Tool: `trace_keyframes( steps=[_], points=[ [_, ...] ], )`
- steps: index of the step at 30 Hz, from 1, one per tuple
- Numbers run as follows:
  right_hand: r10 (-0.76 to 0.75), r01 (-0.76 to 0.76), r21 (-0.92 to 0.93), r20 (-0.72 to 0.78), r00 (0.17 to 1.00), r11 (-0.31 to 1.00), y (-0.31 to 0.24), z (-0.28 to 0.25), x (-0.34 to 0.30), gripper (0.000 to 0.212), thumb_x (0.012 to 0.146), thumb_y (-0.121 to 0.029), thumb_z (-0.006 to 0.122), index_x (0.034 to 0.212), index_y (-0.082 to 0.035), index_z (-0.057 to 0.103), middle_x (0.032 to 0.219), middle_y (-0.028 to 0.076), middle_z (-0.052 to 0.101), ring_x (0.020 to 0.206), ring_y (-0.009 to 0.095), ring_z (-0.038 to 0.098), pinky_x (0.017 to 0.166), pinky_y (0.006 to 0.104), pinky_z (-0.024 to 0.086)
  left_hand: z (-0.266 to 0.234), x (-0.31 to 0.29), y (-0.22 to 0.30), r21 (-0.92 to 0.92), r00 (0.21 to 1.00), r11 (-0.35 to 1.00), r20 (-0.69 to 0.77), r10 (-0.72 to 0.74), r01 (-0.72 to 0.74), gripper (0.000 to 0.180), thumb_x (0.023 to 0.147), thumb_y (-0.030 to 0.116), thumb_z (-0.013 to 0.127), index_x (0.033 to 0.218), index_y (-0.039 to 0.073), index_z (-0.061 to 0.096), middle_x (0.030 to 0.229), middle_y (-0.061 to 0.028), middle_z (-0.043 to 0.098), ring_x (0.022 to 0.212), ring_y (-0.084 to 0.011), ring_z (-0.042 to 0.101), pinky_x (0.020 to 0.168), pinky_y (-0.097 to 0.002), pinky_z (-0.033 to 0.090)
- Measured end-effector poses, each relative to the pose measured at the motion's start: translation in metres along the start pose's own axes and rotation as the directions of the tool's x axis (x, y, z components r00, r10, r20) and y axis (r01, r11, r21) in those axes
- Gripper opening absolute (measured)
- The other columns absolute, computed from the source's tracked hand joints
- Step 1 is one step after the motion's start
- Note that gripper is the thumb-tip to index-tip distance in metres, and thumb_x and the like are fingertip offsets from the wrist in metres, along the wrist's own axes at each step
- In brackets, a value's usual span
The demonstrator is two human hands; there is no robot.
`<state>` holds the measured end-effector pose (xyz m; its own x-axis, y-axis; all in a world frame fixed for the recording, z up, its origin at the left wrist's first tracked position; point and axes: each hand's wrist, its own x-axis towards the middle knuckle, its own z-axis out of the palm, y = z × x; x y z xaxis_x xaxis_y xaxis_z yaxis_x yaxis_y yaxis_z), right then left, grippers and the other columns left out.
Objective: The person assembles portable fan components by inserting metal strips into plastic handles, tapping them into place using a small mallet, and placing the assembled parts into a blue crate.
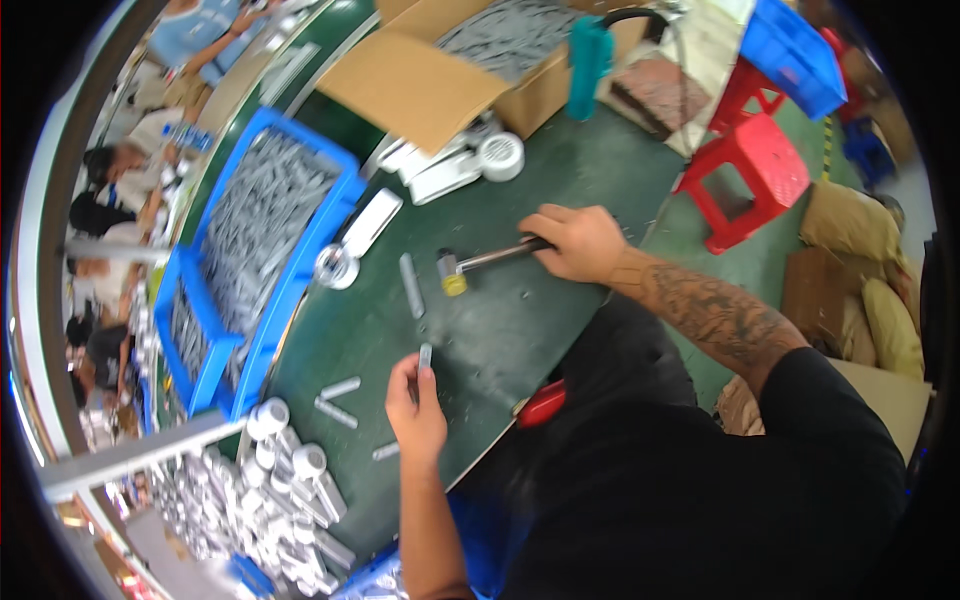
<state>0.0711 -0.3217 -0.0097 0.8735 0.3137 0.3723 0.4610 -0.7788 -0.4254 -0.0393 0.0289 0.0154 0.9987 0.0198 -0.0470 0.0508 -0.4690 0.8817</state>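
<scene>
My right hand (582, 243) is wrapped round the handle of a small mallet (480, 258), whose head has a yellow face and rests on or just above the green table (500, 350). My left hand (418, 410) pinches a small grey strip (426, 357) between thumb and fingers. Another grey strip (411, 286) lies on the table between my left hand and the mallet head. A few more strips (337, 412) are scattered left of my left hand. A white part with a round end (337, 267) lies beyond them.
Blue bins (350, 185) full of grey strips stand on the left. White parts (290, 490) pile up at the near left. A cardboard box (420, 95) of strips, a teal bottle (590, 65) and a red stool (765, 165) are farther off. People sit at the far left.
</scene>
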Motion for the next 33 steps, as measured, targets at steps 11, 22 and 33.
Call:
trace_keyframes(
  steps=[11, 22, 33],
  points=[
    [0.262, -0.250, 0.144, -0.070, 0.962, 0.957, 0.034, -0.005, 0.081, 0.060, 0.089, -0.037, 0.086, 0.142, -0.017, 0.065, 0.128, 0.010, 0.070, 0.111, 0.034, 0.072, 0.094, 0.0461, 0.060, 0.043, -0.055, 0.016, -0.364, 0.978, 0.921, -0.099, -0.185, 0.137, 0.013, 0.113, 0.014, 0.064, 0.112, 0.001, 0.065, 0.093, 0.0039, 0.061, 0.081, -0.0030, 0.050, 0.072, -0.0204, 0.041],
    [-0.407, 0.422, 0.102, -0.140, 0.903, 0.901, -0.016, -0.017, -0.024, 0.062, 0.074, -0.010, 0.085, 0.133, -0.021, 0.068, 0.144, 0.004, 0.068, 0.080, 0.026, 0.077, 0.060, 0.0344, 0.061, 0.032, 0.005, 0.038, 0.075, 0.935, 0.968, -0.251, 0.252, -0.241, 0.015, 0.110, 0.012, 0.063, 0.114, -0.003, 0.066, 0.122, -0.0168, 0.074, 0.108, -0.0251, 0.070, 0.098, -0.0364, 0.054],
    [-0.336, 0.270, 0.375, 0.123, 0.934, 0.887, -0.040, -0.033, -0.044, 0.063, 0.082, -0.024, 0.092, 0.141, -0.019, 0.069, 0.155, 0.012, 0.062, 0.098, 0.034, 0.079, 0.069, 0.0363, 0.065, 0.063, 0.013, 0.033, 0.169, 0.964, 0.952, -0.035, 0.264, -0.255, 0.010, 0.105, 0.009, 0.069, 0.108, -0.001, 0.070, 0.103, -0.0156, 0.074, 0.090, -0.0290, 0.072, 0.081, -0.0377, 0.056]
  ],
)
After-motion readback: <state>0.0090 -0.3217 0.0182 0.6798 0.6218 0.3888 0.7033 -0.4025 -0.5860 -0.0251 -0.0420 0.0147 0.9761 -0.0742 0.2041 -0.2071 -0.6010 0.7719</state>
